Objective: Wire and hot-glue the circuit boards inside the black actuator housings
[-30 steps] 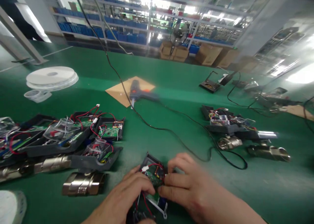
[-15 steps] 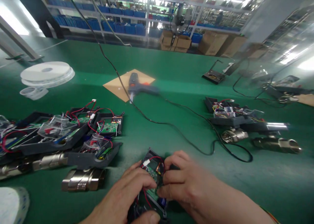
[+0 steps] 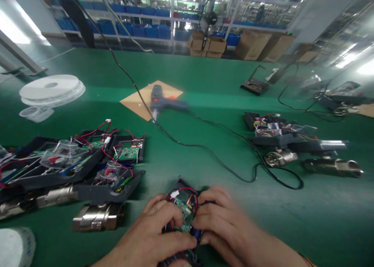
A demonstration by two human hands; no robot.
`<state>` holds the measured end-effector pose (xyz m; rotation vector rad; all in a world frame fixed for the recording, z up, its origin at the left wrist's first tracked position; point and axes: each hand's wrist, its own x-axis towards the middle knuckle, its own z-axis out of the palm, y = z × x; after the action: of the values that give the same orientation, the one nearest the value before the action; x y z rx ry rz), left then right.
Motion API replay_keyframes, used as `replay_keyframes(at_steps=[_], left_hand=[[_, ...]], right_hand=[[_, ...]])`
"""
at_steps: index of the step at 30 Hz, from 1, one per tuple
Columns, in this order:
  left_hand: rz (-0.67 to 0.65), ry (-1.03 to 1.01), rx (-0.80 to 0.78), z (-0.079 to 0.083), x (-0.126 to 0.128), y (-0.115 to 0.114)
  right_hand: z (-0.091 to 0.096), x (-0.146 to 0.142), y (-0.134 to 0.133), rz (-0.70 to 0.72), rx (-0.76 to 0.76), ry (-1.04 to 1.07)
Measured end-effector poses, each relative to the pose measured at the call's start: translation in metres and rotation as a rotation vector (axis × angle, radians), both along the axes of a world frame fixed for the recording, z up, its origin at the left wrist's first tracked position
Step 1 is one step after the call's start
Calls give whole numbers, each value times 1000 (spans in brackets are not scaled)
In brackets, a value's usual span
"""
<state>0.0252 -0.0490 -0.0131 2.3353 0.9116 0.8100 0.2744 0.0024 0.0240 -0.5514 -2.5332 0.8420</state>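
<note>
Between my two hands lies a black plastic housing with a green circuit board [image 3: 184, 209] in it, low in the middle of the head view. A red wire with a white plug loops over the board. My left hand [image 3: 163, 228] grips the housing's left side, its fingers curled over the board and the thumb low at the near end. Along the right edge, my right hand [image 3: 222, 220] has its fingers bent against the housing and board. A dark blue part [image 3: 197, 234] shows beside the right fingertips. The near end of the housing is partly covered by my left hand.
At left are several open housings [image 3: 125, 150] with boards, wires and metal valve bodies [image 3: 97, 217]. A glue gun [image 3: 166, 102] rests on brown card [image 3: 131, 101]. More assemblies [image 3: 277, 132] lie right; a black cable [image 3: 204, 147] crosses the green table. White tape rolls [image 3: 49, 88] sit far left.
My left thumb and fingers have shifted right across the near part of the housing. My right fingers have slid slightly down its right edge. The person in the background has moved right.
</note>
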Motion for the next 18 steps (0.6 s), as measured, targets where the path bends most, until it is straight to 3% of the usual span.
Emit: replay_keyframes(at_steps=[2, 10, 18], left_hand=[[9, 11, 10, 0, 0, 0], [21, 19, 39, -3, 0, 2], [18, -23, 49, -8, 1, 0]], right_hand=[[0, 1, 1, -24, -45, 5], [4, 2, 6, -45, 89, -19], [5, 0, 8, -31, 69, -52]])
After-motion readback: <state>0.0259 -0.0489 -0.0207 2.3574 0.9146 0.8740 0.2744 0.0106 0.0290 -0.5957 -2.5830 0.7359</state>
